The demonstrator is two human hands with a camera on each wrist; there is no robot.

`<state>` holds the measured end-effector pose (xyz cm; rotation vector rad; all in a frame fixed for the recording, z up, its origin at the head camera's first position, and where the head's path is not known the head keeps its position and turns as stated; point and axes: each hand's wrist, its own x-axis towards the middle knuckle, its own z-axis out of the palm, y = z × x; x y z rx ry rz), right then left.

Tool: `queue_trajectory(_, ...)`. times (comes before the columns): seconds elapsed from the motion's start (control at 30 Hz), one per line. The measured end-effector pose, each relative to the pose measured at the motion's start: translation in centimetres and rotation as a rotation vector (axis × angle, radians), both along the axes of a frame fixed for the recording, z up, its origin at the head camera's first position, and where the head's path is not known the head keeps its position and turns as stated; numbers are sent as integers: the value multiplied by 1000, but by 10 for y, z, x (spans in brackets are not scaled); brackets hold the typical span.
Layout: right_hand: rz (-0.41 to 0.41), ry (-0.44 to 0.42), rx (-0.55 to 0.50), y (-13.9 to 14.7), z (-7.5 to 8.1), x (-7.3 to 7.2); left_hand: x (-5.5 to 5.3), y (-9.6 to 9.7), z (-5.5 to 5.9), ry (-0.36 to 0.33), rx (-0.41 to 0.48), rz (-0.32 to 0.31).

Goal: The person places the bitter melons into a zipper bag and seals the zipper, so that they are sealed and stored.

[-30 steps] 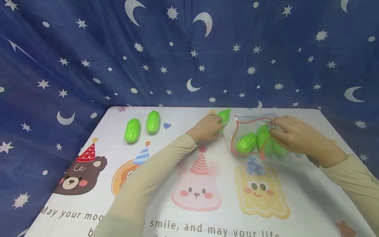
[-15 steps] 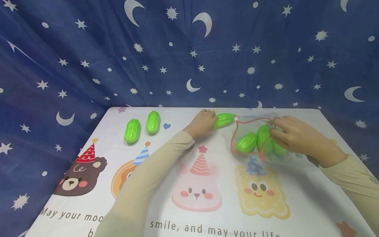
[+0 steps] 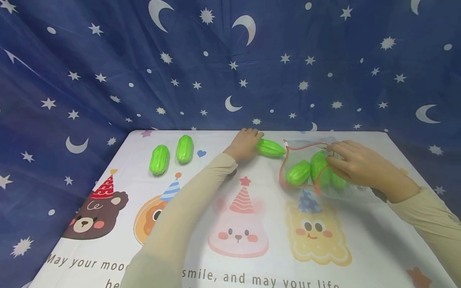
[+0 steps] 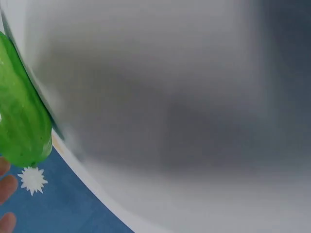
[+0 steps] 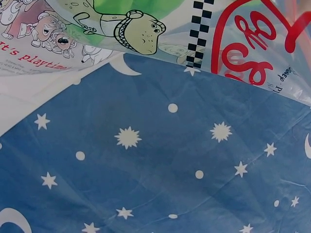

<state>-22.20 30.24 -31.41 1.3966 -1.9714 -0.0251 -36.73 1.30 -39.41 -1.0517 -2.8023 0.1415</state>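
Note:
My left hand grips the left end of a bright green, ridged toy cucumber, whose free end points right, right at the mouth of a clear zip bag. In the left wrist view, the cucumber shows at the left edge with a few fingertips by its end. My right hand pinches the upper edge of the clear bag, holding its red-rimmed mouth open toward the left. Several green cucumbers lie inside. Cartoon prints on the bag appear in the right wrist view.
Two more green cucumbers, one nearer and one farther, lie at the back left of the table. A white cloth with cartoon prints covers the table. Behind its far edge hangs a blue star-and-moon curtain.
My left hand has shifted slightly left and back, and the cucumber in it has turned from pointing up and away to pointing right at the bag. The right hand and bag stay nearly still.

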Motion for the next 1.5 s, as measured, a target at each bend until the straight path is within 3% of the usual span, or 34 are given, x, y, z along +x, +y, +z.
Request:
queue_trajectory(0.13, 2, 2, 1, 0, 0, -1, -5, -5, 0, -51, -19, 18)
queue_trajectory(0.4, 7, -2, 4, 1, -1, -1, -5, -9, 4, -152, -39, 27)
queue_trajectory(0.67, 11, 3, 9, 0, 0, -2, -8, -10, 0, -130, -36, -10)
queue_trajectory(1.0, 14, 1, 12, -1, -1, -3, -6, -12, -6, -112, 44, -59)
queue_trajectory(1.5, 9, 4, 4, -2, -2, -1, 1, -15, -5, -38, 0, -74)
